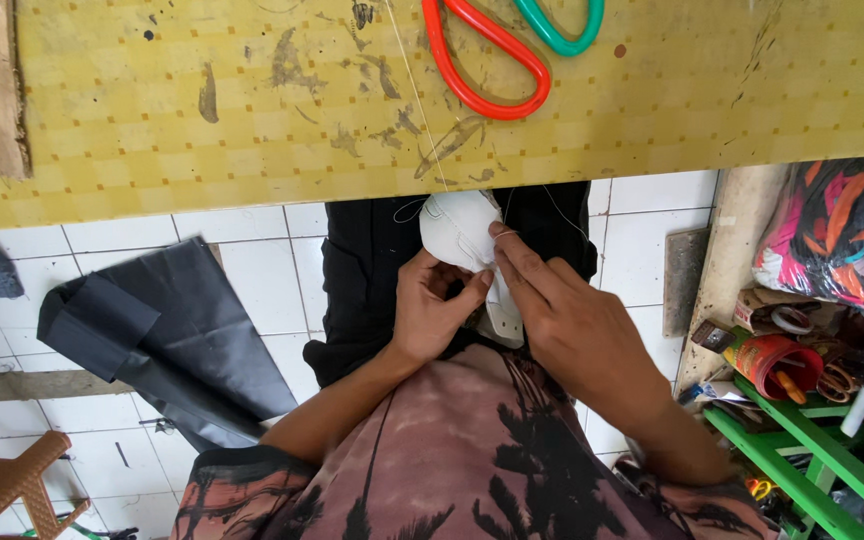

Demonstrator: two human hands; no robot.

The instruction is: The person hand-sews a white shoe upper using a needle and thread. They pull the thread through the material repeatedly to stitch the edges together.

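Observation:
A white curved piece of material (455,228) sits over my lap, just below the edge of the yellow worktable (252,110). My left hand (432,310) grips its lower edge from beneath, thumb pressed on the white surface. My right hand (562,320) pinches at the piece's right side with fingertips together; a needle cannot be made out. A thin white thread (417,110) runs from the piece up across the tabletop.
Orange-handled and green-handled scissors (497,60) lie on the table's far part. A black sheet (167,340) lies on the white tiled floor at left, a wooden stool (12,485) at lower left. A green shelf (802,460) with tape rolls and a red cup stands right, colourful fabric (842,235) above it.

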